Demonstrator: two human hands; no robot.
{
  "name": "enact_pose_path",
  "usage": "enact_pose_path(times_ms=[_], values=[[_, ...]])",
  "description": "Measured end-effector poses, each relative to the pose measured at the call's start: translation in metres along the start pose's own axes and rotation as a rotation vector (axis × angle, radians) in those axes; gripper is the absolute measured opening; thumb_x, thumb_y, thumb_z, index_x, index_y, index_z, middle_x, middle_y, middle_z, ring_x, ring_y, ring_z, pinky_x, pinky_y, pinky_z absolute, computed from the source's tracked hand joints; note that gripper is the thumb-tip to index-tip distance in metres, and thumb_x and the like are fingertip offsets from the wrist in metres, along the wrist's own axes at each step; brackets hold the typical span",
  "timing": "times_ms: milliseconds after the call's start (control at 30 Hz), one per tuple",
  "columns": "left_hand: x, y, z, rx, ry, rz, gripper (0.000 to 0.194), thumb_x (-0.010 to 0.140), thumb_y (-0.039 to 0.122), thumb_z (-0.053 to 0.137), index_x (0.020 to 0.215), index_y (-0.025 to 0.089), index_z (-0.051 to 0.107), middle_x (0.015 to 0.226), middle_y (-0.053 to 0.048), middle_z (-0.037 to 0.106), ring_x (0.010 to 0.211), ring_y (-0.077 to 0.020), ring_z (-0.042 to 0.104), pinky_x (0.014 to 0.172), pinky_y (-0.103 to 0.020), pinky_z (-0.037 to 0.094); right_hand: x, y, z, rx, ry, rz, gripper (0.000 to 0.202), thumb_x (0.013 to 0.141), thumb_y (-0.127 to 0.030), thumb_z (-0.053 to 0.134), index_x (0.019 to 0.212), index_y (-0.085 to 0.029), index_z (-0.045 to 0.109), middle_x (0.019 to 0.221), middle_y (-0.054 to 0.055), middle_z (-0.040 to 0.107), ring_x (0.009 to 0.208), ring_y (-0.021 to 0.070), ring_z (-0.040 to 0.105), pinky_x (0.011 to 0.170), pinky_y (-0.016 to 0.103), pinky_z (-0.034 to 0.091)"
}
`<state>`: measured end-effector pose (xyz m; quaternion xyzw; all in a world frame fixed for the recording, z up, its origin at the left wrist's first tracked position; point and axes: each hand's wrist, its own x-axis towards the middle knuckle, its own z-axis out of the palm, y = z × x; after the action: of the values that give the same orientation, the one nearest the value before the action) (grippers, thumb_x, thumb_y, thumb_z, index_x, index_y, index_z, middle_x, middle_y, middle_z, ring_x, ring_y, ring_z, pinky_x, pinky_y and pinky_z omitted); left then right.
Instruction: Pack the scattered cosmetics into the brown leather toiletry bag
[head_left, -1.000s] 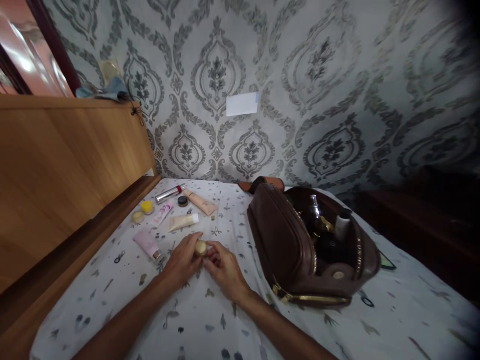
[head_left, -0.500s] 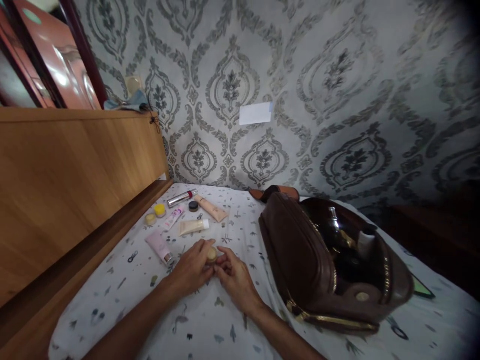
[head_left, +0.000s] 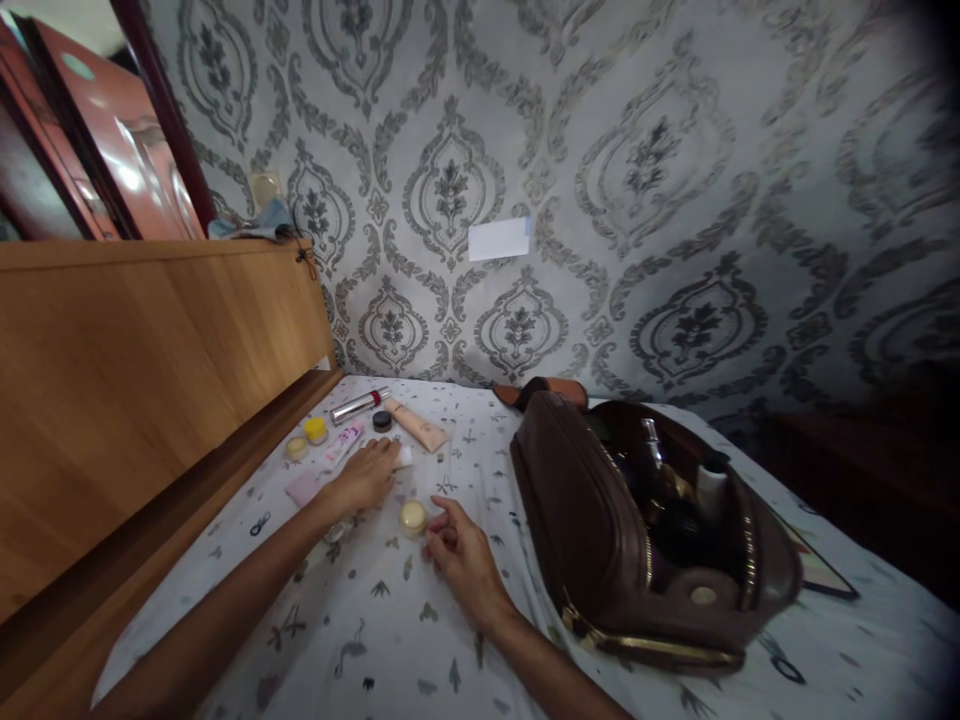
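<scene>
My left hand (head_left: 367, 475) lies over a cream-coloured tube, fingers curled around it; only the tube's white cap (head_left: 405, 457) shows past them. Close to my right hand (head_left: 457, 550) is a small round jar (head_left: 412, 518) with a pale yellow top, sitting on the patterned sheet. The right index finger is stretched out and the other fingers are loosely bent at the jar's side, not gripping it. Under my left forearm a pink tube (head_left: 303, 488) is partly hidden, its silvery cap (head_left: 339, 530) showing below.
Farther back lie a peach tube (head_left: 418, 426), a black-lidded jar (head_left: 382, 421), a silver cylinder (head_left: 358, 406), a small pink tube (head_left: 345, 442), a yellow jar (head_left: 316, 431) and a beige jar (head_left: 297, 448). An open brown bag (head_left: 577, 520) stands right. A wooden board (head_left: 165, 340) borders the left.
My left hand has left the small jar and moved up and left onto the cream tube. My right hand stays beside the jar, its fingers a little more apart. The view has shifted slightly.
</scene>
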<state>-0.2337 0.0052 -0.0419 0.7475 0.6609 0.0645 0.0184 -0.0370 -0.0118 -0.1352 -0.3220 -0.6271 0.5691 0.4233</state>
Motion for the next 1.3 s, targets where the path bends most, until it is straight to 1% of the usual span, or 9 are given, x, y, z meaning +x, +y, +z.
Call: enact_pose_path(times_ms=[233, 533, 633, 733, 833, 933, 1033, 1100, 1300], values=[[0.007, -0.016, 0.011, -0.048, 0.015, 0.014, 0.042, 0.080, 0.008, 0.048, 0.120, 0.021, 0.057, 0.118, -0.012, 0.062, 0.116, -0.0283, 0.054, 0.100, -0.043, 0.039, 0.000, -0.003, 0.000, -0.002, 0.003, -0.024, 0.042, 0.078, -0.028, 0.057, 0.119, -0.019, 0.053, 0.086, 0.002, 0.057, 0.062, 0.0145, 0.062, 0.046, 0.023, 0.044], [-0.005, -0.037, -0.003, -0.077, -0.023, 0.081, 0.046, 0.078, 0.013, 0.056, 0.121, 0.026, 0.059, 0.120, -0.002, 0.065, 0.110, -0.0208, 0.059, 0.093, -0.028, 0.046, 0.001, -0.003, 0.000, -0.025, -0.023, -0.007, 0.043, 0.077, -0.030, 0.056, 0.118, -0.018, 0.053, 0.086, 0.001, 0.056, 0.059, 0.0131, 0.060, 0.045, 0.022, 0.043], [-0.001, -0.058, -0.013, -0.047, 0.066, -0.060, 0.037, 0.086, 0.018, 0.052, 0.122, 0.022, 0.058, 0.125, -0.005, 0.063, 0.115, -0.0200, 0.057, 0.099, -0.027, 0.044, 0.001, -0.003, 0.000, -0.039, -0.021, -0.019, 0.042, 0.078, -0.030, 0.054, 0.119, -0.019, 0.053, 0.085, 0.001, 0.056, 0.060, 0.0127, 0.060, 0.046, 0.021, 0.043], [0.004, -0.087, -0.023, 0.038, 0.190, -0.305, 0.034, 0.090, 0.016, 0.042, 0.120, 0.015, 0.058, 0.131, -0.016, 0.057, 0.126, -0.0301, 0.047, 0.105, -0.043, 0.037, -0.001, -0.006, 0.000, -0.042, -0.022, -0.028, 0.040, 0.080, -0.029, 0.053, 0.118, -0.019, 0.052, 0.087, 0.001, 0.055, 0.061, 0.0126, 0.061, 0.046, 0.021, 0.044], [0.005, -0.114, -0.026, 0.085, 0.219, -0.497, 0.036, 0.089, 0.021, 0.046, 0.123, 0.011, 0.054, 0.131, -0.025, 0.054, 0.125, -0.0390, 0.047, 0.097, -0.054, 0.039, -0.002, -0.008, 0.000, -0.045, -0.034, -0.039, 0.038, 0.081, -0.028, 0.053, 0.118, -0.019, 0.052, 0.086, 0.001, 0.055, 0.061, 0.0128, 0.061, 0.047, 0.022, 0.045], [0.004, -0.132, -0.021, 0.070, 0.168, -0.575, 0.034, 0.087, 0.029, 0.053, 0.116, 0.012, 0.057, 0.120, -0.021, 0.062, 0.113, -0.0354, 0.056, 0.089, -0.045, 0.045, -0.002, -0.009, 0.001, -0.049, -0.040, -0.038, 0.036, 0.082, -0.027, 0.053, 0.118, -0.020, 0.053, 0.086, 0.000, 0.055, 0.062, 0.0126, 0.062, 0.047, 0.021, 0.045], [0.004, -0.141, -0.014, 0.041, 0.146, -0.586, 0.029, 0.086, 0.033, 0.057, 0.109, 0.017, 0.059, 0.113, -0.010, 0.068, 0.102, -0.0249, 0.062, 0.082, -0.030, 0.046, -0.003, -0.009, 0.001, -0.054, -0.037, -0.037, 0.035, 0.083, -0.025, 0.052, 0.118, -0.020, 0.053, 0.087, 0.000, 0.054, 0.062, 0.0118, 0.061, 0.046, 0.020, 0.044], [0.004, -0.142, -0.011, 0.032, 0.158, -0.596, 0.029, 0.086, 0.035, 0.057, 0.108, 0.018, 0.060, 0.110, -0.007, 0.069, 0.098, -0.0215, 0.063, 0.078, -0.025, 0.046, -0.003, -0.008, 0.001, -0.056, -0.029, -0.030, 0.035, 0.083, -0.024, 0.051, 0.117, -0.020, 0.053, 0.088, 0.000, 0.054, 0.061, 0.0110, 0.061, 0.046, 0.019, 0.044], [-0.005, -0.128, -0.016, 0.019, 0.235, -0.616, 0.035, 0.088, 0.039, 0.051, 0.111, 0.014, 0.059, 0.110, -0.013, 0.069, 0.097, -0.0281, 0.066, 0.071, -0.030, 0.048, -0.005, -0.010, 0.001, -0.072, -0.025, -0.034, 0.035, 0.083, -0.016, 0.051, 0.118, -0.020, 0.053, 0.086, -0.001, 0.055, 0.061, 0.0095, 0.061, 0.046, 0.017, 0.044]])
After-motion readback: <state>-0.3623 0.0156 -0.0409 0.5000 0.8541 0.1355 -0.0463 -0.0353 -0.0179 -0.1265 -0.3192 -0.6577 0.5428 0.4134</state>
